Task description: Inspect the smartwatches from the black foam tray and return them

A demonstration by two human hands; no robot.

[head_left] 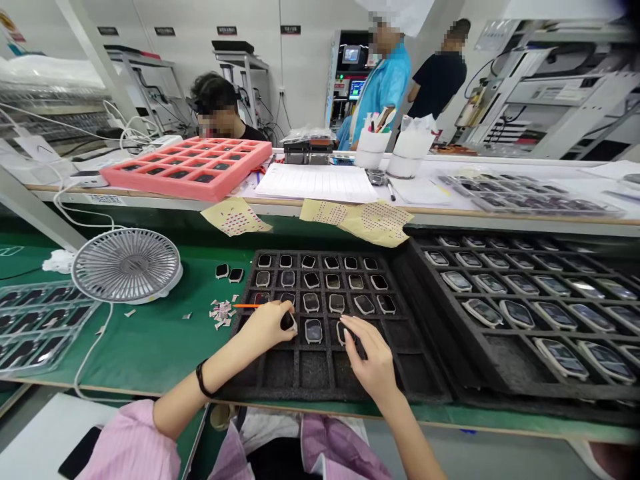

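In front of me lies a black foam tray [315,373] with smartwatch cases in many of its compartments. My left hand [265,325] is closed over the tray's left part, its fingers and thumb gripping a smartwatch case [288,321]. A thin orange stick [247,306] juts out leftward from under that hand. My right hand [373,357] has its fingers and thumb on another smartwatch case [344,332] in the same row, partly hidden by the fingers. Between the hands, one more case [313,331] sits in its compartment.
Left of the tray are small loose tabs [221,312], two dark watch faces [229,272] and a round fan [127,265]. A second filled foam tray [520,357] stands right. The shelf above holds a pink foam tray [220,190] and papers [320,181]. Several people are beyond.
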